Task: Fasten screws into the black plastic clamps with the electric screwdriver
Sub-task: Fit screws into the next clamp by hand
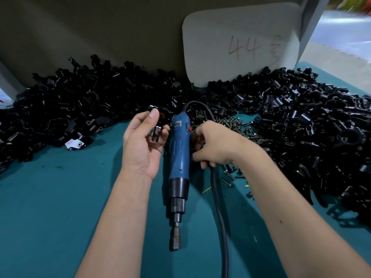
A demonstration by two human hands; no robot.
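The heaps of black clamps are lying all around the back and right of the green table, and here I am seeing the first risk: the piles are loose, so a clamp that is slipping from the hand may be falling among the others and getting lost.

The electric screwdriver is lying flat on the table between the two forearms, its bit pointing toward the person, and its black cable is running under the right wrist. If the tool is being lifted quickly, the cable may be dragging the small screws off their heap beside it.

The right hand is touching the upper body of the screwdriver, fingers curled toward it; whether they are really closing around it I cannot tell, because the back of the hand is hiding them.

The left hand is pinching one black clamp between thumb and fingertips, just left of the tool; the other fingers are half curled.
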